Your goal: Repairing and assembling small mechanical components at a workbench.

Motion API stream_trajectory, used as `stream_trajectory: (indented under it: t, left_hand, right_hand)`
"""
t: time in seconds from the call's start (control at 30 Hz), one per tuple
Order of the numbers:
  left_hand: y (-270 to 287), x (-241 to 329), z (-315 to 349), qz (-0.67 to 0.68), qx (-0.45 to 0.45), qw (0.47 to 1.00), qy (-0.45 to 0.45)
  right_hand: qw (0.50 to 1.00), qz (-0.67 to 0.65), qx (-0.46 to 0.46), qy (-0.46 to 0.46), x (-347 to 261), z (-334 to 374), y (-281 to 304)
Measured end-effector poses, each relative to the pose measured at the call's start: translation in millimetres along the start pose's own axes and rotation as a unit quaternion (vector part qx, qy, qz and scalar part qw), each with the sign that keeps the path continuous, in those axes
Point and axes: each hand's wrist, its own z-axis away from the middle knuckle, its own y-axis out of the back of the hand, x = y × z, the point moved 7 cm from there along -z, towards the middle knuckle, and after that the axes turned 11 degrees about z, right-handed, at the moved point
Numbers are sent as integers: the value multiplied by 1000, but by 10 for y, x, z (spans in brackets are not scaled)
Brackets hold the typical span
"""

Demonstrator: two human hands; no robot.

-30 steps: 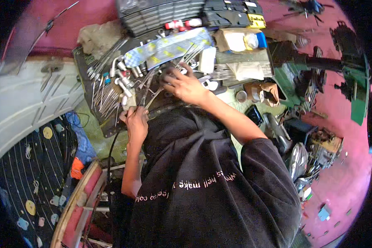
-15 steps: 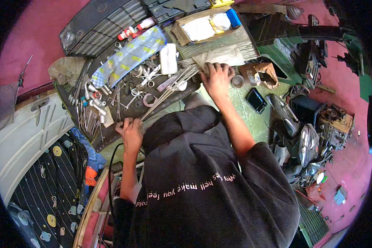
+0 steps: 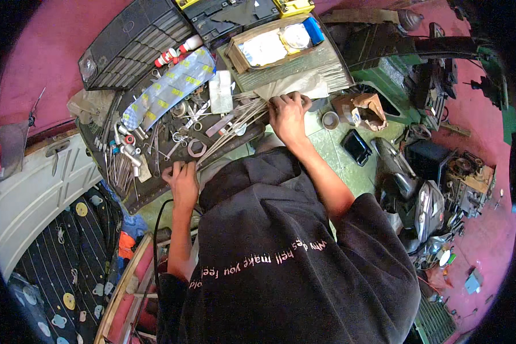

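Observation:
A loose bundle of thin pale welding rods [image 3: 234, 127] slants across the front edge of the cluttered bench top. My right hand [image 3: 289, 119] is closed around its far right end, beside a beige paper wrapper [image 3: 295, 85]. At the near left end of the rods, my left hand [image 3: 183, 179] rests over the bench edge, its fingers curled down. Whether it grips the rod tips or only the edge is hidden. Beside the rods lie a grey metal ring [image 3: 197, 148], several spanners [image 3: 196, 114] and a white box [image 3: 221, 93].
Sockets [image 3: 131, 157] and rods crowd the bench's left end. Behind are a blue-grey patterned strip [image 3: 169, 86], a black slatted panel [image 3: 135, 43], batteries [image 3: 235, 20] and an open carton [image 3: 275, 46]. To the right, a round tin [image 3: 330, 120] and a black tray [image 3: 356, 147] sit on the green tiled floor.
The view has shifted slightly. My right hand has drawn a little left and nearer, its fingers more tightly curled at the rods' end. My left hand stays at the bench edge.

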Motion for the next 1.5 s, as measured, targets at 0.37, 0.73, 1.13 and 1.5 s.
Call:
stream_trajectory:
  t: [0.37, 0.73, 1.13, 1.5]
  left_hand:
    - [11, 110, -456, 10, 2, 1000, 3]
    - [-250, 463, -1109, 59, 15, 996, -63]
    - [-665, 999, -1565, 69, 31, 989, -129]
    - [-730, 1311, -1682, 73, 65, 988, -116]
  right_hand:
    - [999, -9, -26, 37, 21, -26, -24]
    - [997, -5, -38, 61, -8, -50, -17]
    - [991, 18, -81, 105, -36, -6, -49]
    - [993, -9, -58, 100, 0, 81, -63]
